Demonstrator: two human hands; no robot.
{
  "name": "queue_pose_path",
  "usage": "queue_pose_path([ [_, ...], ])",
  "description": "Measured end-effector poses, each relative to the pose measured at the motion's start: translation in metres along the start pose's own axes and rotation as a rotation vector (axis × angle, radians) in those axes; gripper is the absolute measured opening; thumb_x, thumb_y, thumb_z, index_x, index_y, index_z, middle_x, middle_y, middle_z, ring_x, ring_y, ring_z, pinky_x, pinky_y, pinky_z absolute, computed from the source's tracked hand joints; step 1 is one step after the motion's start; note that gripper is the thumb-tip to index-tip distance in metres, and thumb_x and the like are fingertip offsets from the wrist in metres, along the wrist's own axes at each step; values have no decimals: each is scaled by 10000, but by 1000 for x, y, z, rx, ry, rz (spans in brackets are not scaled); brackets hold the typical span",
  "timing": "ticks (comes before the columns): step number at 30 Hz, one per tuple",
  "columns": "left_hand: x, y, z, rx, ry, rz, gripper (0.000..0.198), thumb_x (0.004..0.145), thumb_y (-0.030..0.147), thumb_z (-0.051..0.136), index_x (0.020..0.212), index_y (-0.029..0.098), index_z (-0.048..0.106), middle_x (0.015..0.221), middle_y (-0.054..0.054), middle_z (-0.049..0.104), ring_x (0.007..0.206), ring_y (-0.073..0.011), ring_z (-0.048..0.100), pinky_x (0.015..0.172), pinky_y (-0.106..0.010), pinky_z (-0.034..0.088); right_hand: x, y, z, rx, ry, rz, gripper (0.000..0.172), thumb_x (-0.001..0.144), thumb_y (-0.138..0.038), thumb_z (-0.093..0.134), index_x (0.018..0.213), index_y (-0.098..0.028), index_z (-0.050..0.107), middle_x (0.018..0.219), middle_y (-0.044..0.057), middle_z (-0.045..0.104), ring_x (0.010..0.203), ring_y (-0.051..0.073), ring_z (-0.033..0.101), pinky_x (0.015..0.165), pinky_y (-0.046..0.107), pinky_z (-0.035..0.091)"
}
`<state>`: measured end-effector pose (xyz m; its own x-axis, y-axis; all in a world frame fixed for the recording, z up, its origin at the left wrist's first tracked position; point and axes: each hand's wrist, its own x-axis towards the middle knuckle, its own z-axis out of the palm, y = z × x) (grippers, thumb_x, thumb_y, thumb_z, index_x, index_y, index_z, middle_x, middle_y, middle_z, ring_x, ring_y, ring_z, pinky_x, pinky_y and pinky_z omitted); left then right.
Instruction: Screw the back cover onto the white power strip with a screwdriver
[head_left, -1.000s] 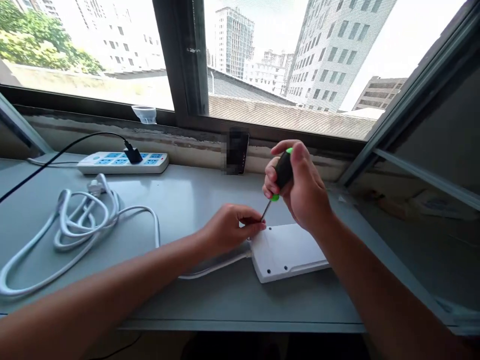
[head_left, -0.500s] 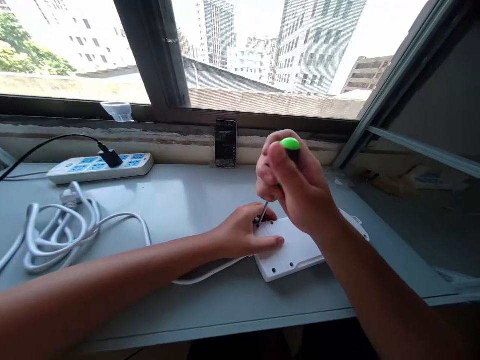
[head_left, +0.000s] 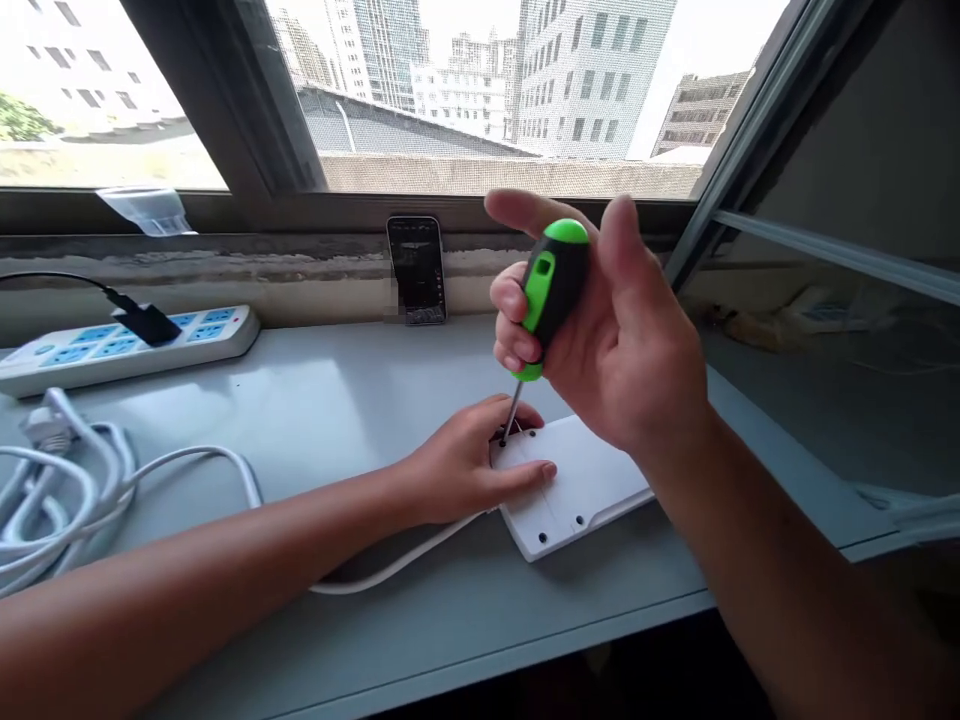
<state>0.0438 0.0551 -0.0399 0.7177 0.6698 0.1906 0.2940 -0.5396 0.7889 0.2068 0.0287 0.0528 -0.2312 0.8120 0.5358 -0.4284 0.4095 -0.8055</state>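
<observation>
My left hand point(head_left: 480, 455) grips the near-left end of a white power strip point(head_left: 592, 470) lying face down, thumb flat on top and fingers over the far edge. Dark screw holes show in its back, and a white cord runs from its left end. In my right hand point(head_left: 615, 320) is a green and black screwdriver point(head_left: 555, 285), tilted above the strip. The lower fingers wrap its handle, while thumb and index finger are lifted off. Its tip meets the corner hole beside my left hand; whether a screw sits there I cannot tell.
Coiled white cable point(head_left: 82, 490) lies at the left. Behind it stands another power strip point(head_left: 217, 335) with a black plug point(head_left: 150, 323) in it. A phone point(head_left: 417, 270) leans against the wall below the window. The table's front edge point(head_left: 487, 655) runs close by.
My right thumb and index finger have lifted away from the screwdriver handle, exposing more of it. The screwdriver's tip stays at the same corner hole. The view has shifted right.
</observation>
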Motion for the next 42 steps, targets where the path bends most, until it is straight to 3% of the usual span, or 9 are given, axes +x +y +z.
queue_pose_path([
  [6,1,0,0,-12,-11,16,429,892,508,763,1184,201,692,1107,-83,751,973,-260,697,874,-372,580,0,2,4,-114,83,5,465,873,-562,816,1057,-294,485,864,-41,573,645,106,525,642,286,510],
  [9,1,-1,1,-14,-3,7,450,879,523,773,1176,196,692,1072,-80,747,954,-261,691,843,-361,579,-2,2,10,-52,106,1,423,942,-538,741,1191,-310,486,774,-59,497,574,104,399,556,272,408],
  [12,0,-1,1,-34,-3,-3,450,875,519,774,1174,193,690,1079,-80,744,958,-260,684,836,-355,573,-4,3,12,-33,10,4,418,1056,-555,535,1318,-235,596,881,8,558,692,127,486,660,302,472],
  [18,0,0,1,-33,-10,-11,443,881,548,760,1124,184,690,1031,-71,736,910,-247,665,775,-338,551,-3,6,11,-95,86,-9,402,920,-469,799,1095,-285,487,842,-51,576,631,87,513,604,250,490],
  [23,0,-3,3,-63,2,8,438,881,521,770,1167,199,689,1115,-85,735,983,-265,678,861,-370,567,-6,5,9,-4,22,20,394,1060,-545,554,1282,-229,629,838,3,553,660,106,470,637,283,476],
  [27,-1,-3,3,-66,-1,15,417,884,496,777,1170,205,693,1122,-82,747,1002,-271,685,897,-382,570,-6,6,9,-69,41,-11,320,994,-526,692,1105,-232,635,988,23,634,777,109,612,737,282,550],
  [31,-2,-3,3,-57,2,22,421,886,520,761,1148,198,691,1087,-79,742,966,-265,679,866,-384,567,-6,5,12,-54,191,-50,462,872,-456,861,997,-265,459,791,-61,592,554,66,497,533,232,451],
  [37,-1,-4,3,-62,1,17,424,887,507,756,1175,202,695,1116,-76,740,993,-268,684,888,-384,563,-7,2,9,-57,90,39,407,1010,-579,637,1205,-228,702,957,21,606,759,104,581,733,271,561],
  [42,-1,-2,1,-47,-8,17,407,890,522,756,1126,198,692,1083,-74,749,963,-262,686,851,-369,564,-7,4,14,-108,223,11,421,874,-494,844,1035,-260,533,887,-26,631,692,94,603,649,260,526],
])
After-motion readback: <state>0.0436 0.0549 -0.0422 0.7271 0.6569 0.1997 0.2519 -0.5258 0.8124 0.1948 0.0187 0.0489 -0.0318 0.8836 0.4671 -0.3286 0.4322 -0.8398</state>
